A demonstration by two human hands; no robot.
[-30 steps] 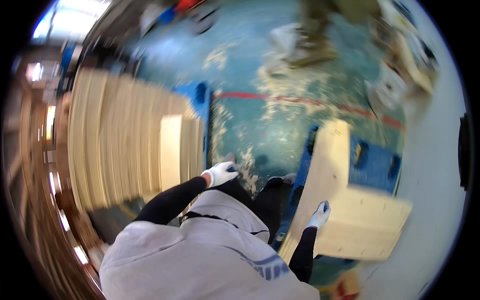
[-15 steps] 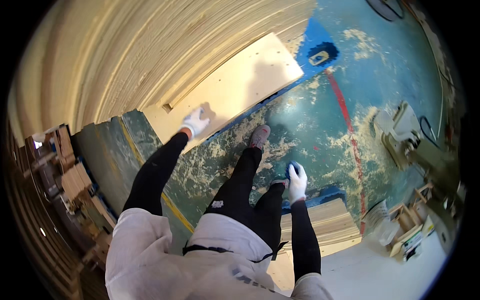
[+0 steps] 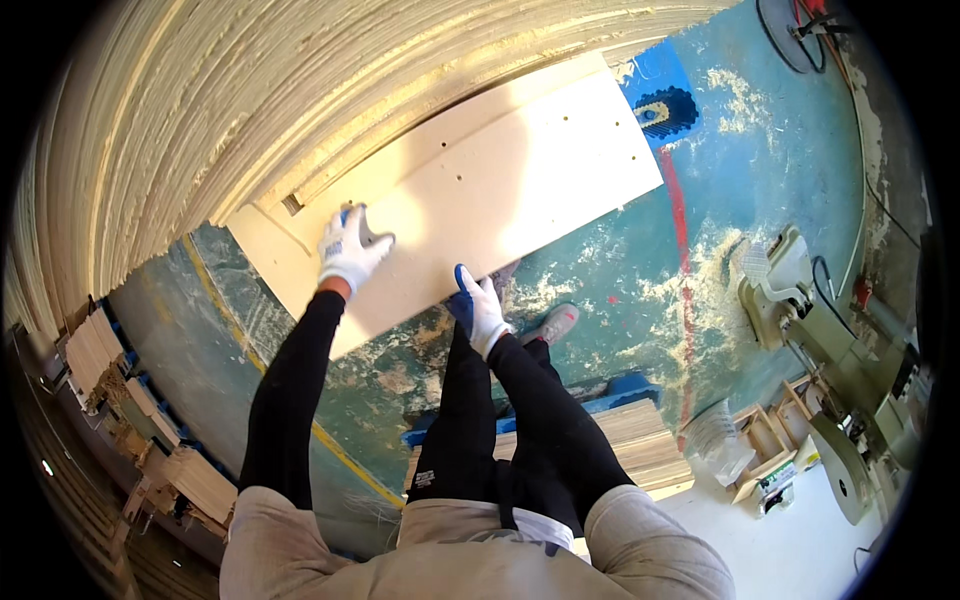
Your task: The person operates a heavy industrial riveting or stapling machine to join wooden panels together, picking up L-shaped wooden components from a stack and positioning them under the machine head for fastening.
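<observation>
A pale wooden panel (image 3: 570,150) with several small drilled holes lies flat on a stack in front of me. My left hand (image 3: 352,250), in a white glove with blue on it, rests on the panel's left part with its fingers apart. At the panel's near edge is my right hand (image 3: 482,315), gloved the same way. Its fingers are stretched out and reach the edge; whether they press on it I cannot tell. Nothing shows in either hand. A small rectangular notch (image 3: 292,204) lies beyond my left hand.
Tall stacked wooden sheets (image 3: 250,110) rise beyond the panel. A blue pallet (image 3: 660,75) shows at its right end. Behind my legs stands a low stack of boards (image 3: 640,440). A machine (image 3: 790,285) stands at right, and sawdust lies on the green floor (image 3: 590,285).
My right hand has moved left and forward from beside my leg to the panel's near edge. My left hand stays on the panel. The view has shifted, and the panel appears larger.
</observation>
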